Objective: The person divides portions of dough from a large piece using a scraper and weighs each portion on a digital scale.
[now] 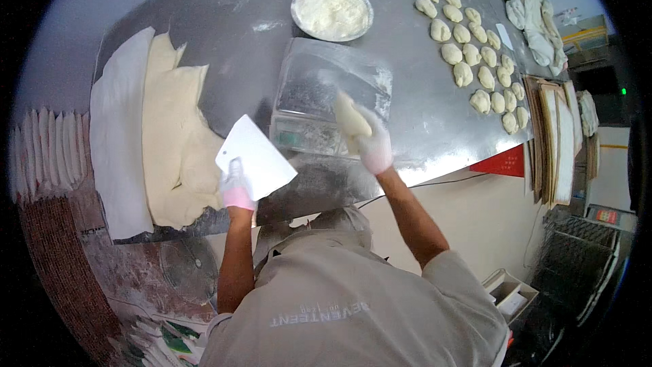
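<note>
My left hand, in a white and pink glove, grips a white flat dough scraper beside the right edge of a large dough mass. A white cloth lies along that dough's left side. My gloved right hand holds a piece of dough, somewhat blurred, above a flour-dusted digital scale. Beyond the scale stands a round metal bowl of flour. Several dough pieces rest in rough rows at the right of the grey metal table.
Crumpled cloth lies at the table's far right, near a small white card. Wooden boards stand upright against the right edge. Stacked white sacks are left of the table. A black cable runs below the near edge.
</note>
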Tool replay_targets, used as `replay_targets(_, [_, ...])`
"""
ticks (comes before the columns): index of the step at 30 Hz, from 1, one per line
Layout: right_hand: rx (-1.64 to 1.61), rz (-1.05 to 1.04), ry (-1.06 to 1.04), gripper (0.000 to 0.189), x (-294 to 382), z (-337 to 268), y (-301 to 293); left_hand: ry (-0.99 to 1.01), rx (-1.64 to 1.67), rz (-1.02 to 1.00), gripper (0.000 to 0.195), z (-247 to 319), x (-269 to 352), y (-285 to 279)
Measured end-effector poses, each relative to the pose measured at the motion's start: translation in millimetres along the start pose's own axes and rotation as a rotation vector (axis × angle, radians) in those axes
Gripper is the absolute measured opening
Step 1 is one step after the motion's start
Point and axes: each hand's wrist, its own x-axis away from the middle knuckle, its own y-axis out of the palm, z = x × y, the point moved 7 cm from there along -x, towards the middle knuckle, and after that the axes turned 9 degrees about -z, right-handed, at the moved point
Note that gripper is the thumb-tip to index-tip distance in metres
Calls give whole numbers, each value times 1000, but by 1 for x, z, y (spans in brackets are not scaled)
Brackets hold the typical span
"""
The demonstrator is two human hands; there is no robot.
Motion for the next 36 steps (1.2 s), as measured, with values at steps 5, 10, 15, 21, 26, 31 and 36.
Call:
replay_targets(5, [495,-163,-335,47,-72,-26,0,6,7,-49,31,-1,8,3])
replay_targets(10, [431,69,-262,44,-46,-20,-13,107,-357,-127,30,3,-12,-30])
replay_targets(15, [48,249,81,36,62,87,-15,3,-455,-274,34,4,-34,-49])
replay_targets(21, [-360,212,373,32,138,155,52,92,-592,-432,37,34,-39,-28])
replay_targets(26, [-402,126,376,37,129,187,76,282,-743,-543,38,69,-27,33])
replay_targets(31, [-245,65,209,30,92,120,53,369,-820,-650,37,71,-17,94])
replay_targets(36, [-289,11,183,26,77,144,36,487,-1306,-671,35,79,8,179])
